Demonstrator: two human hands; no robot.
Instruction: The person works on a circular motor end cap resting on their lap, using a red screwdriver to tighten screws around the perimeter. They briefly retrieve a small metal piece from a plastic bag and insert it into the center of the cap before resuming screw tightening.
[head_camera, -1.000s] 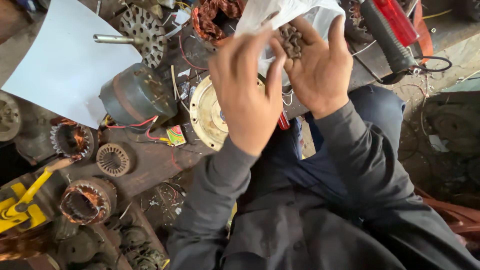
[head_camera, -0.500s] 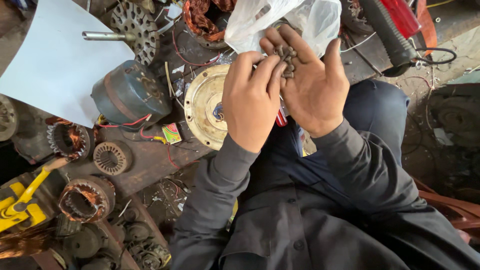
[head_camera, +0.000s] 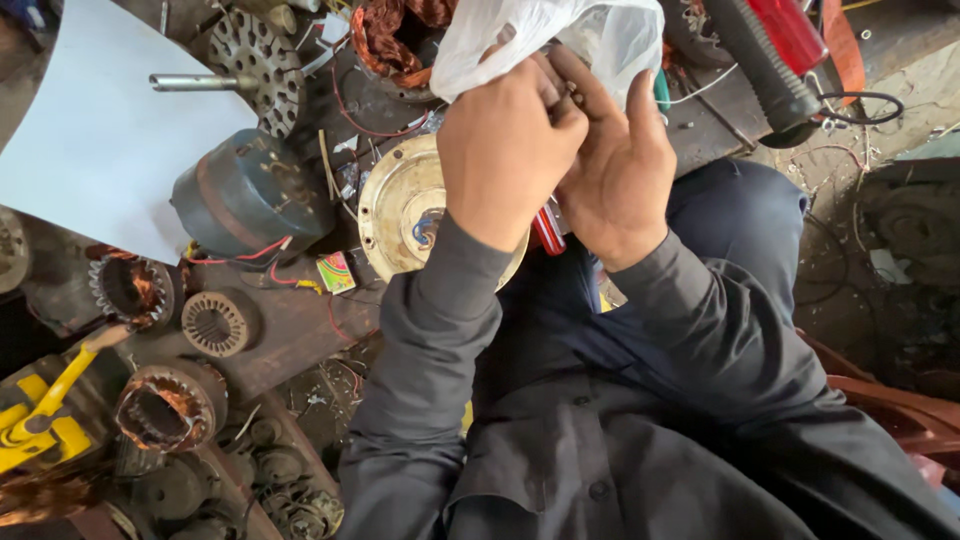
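Observation:
My left hand (head_camera: 505, 150) and my right hand (head_camera: 620, 170) are raised together in front of me, fingers meeting around a pinch of small dark metal parts (head_camera: 572, 92). My left hand's fingers are closed over those parts. My right hand is cupped under them and also holds the mouth of a crumpled white plastic bag (head_camera: 545, 35), which hangs over both hands. Most of the small parts are hidden by my fingers. Below my hands lies a round brass-coloured motor end cover (head_camera: 400, 205).
A grey motor housing (head_camera: 250, 195), a rotor with a shaft (head_camera: 235, 65), several copper-wound stators (head_camera: 165, 405), a white sheet (head_camera: 90, 140), a yellow tool (head_camera: 40, 410) and a red-and-black handled tool (head_camera: 775, 50) lie around my dark-clothed lap.
My hands have closed together over the small parts, which lay exposed in my right palm before. The bag has come down over my fingers.

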